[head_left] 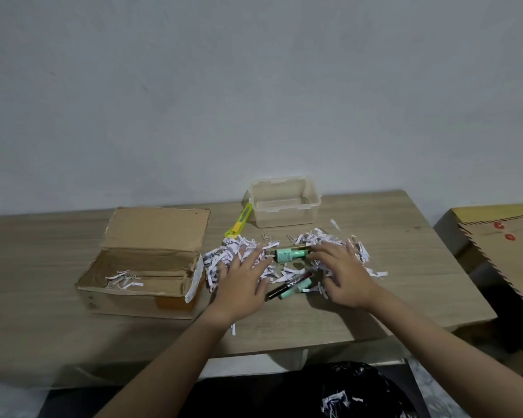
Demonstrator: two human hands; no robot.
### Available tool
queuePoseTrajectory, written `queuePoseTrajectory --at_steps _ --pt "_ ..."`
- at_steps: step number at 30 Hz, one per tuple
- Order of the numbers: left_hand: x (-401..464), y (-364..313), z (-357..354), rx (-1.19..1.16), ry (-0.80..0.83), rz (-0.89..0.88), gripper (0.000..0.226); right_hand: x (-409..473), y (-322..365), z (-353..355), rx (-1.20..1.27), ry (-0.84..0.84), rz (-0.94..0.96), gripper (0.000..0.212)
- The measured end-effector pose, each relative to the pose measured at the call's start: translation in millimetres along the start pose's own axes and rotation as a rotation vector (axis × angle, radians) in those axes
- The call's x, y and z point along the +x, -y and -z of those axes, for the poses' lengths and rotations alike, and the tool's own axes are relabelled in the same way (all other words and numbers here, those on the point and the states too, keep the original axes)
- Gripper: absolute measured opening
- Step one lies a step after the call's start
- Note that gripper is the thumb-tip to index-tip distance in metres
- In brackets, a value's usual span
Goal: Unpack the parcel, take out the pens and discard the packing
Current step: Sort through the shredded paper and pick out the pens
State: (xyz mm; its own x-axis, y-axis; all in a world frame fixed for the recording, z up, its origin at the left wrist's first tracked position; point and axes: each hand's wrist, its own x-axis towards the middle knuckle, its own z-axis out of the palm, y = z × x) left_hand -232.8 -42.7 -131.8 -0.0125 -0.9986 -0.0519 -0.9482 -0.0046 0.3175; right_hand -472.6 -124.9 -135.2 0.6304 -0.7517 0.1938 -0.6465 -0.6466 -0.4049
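Two bare hands work a heap of shredded paper point(239, 254) on a wooden surface point(405, 267). The left hand point(242, 282) lies flat on the shreds, its grip spread with fingers straight. The right hand point(341, 273) rests on the pile's right half, fingers loosely extended, fingertips beside a mint-green pen point(290, 254). More pens point(290, 285), black and mint-green, lie between the wrists. The opened cardboard box point(145, 267) sits to the left with a few shreds inside. Behind stand a clear plastic tub point(284, 203) and a yellow utility knife point(239, 221). A black bag point(360, 390) holding shreds sits below the surface's edge.
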Motion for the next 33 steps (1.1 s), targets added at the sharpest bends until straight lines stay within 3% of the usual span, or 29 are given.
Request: queuePoseTrajectory --at_steps 3,5,9,13,15,17,20,25,33 --pt "-3 3 -3 0.009 0.041 0.049 0.048 -4 -4 2 -0.049 0.162 -0.057 0.079" --pt "-5 1 3 0.005 -0.036 0.045 0.047 -5 -3 8 -0.036 0.194 -0.080 0.078" --pt "-6 2 21 0.073 -0.292 -0.057 0.058 -1 6 19 0.062 0.090 -0.073 0.066" --pt "-5 7 35 0.095 -0.403 -0.127 0.074 10 17 17 0.047 -0.108 0.023 0.052" --pt "-4 11 34 0.112 -0.437 -0.126 0.070 16 21 11 0.041 -0.089 0.081 0.052" --pt "-4 16 27 0.117 -0.394 -0.098 0.060 22 25 4 0.004 0.056 0.109 0.067" --pt "-6 23 11 0.104 -0.154 0.020 0.057 40 31 3 -0.105 0.309 0.057 0.091" --pt "-6 32 -17 0.095 -0.009 0.114 0.069 69 39 3 -0.184 0.474 0.047 0.076" --pt "-7 39 -38 0.071 -0.116 0.115 0.067 73 32 5 -0.176 0.559 0.040 0.065"
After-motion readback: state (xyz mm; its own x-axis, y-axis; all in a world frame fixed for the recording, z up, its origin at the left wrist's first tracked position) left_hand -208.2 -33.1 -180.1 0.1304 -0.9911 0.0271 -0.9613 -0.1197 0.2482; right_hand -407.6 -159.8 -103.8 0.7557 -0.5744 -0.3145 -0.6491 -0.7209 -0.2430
